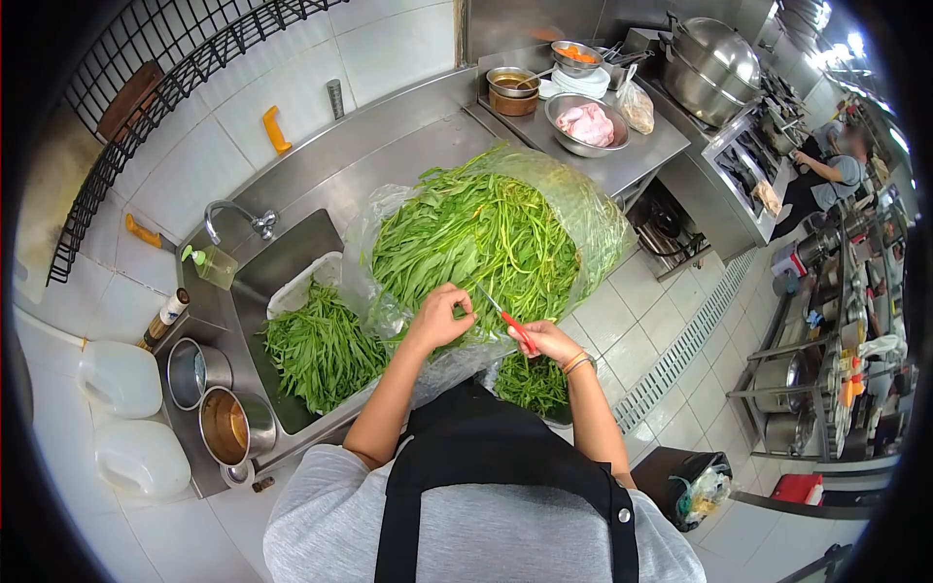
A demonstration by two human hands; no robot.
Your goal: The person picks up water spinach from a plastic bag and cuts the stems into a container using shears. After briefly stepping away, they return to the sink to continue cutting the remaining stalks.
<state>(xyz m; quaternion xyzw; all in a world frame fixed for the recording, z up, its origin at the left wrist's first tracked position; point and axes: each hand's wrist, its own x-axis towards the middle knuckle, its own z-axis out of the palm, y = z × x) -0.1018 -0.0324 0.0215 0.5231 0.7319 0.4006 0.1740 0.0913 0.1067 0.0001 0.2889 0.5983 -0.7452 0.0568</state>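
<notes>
My right hand (547, 340) is closed round the red handle of a small knife (518, 330), whose thin blade points up and left over the greens. My left hand (442, 317) is just left of the blade with thumb and fingers pinched together; what is between them, if anything, is too small to make out. Both hands are at the near edge of a big heap of leafy green stems (476, 233) in an opened clear plastic bag (603, 219). More greens (326, 350) fill a white basket (292, 291) in the sink at left. Another bunch of greens (532, 384) lies below my right hand.
A faucet (233, 216) and a soap bottle (216, 267) stand by the sink (316, 233). Metal pots (236, 426) and white jugs (141, 457) are at left. A bowl of raw meat (586, 126) sits at the back. A bin (685, 486) stands at right; a person (836, 170) sits farther off.
</notes>
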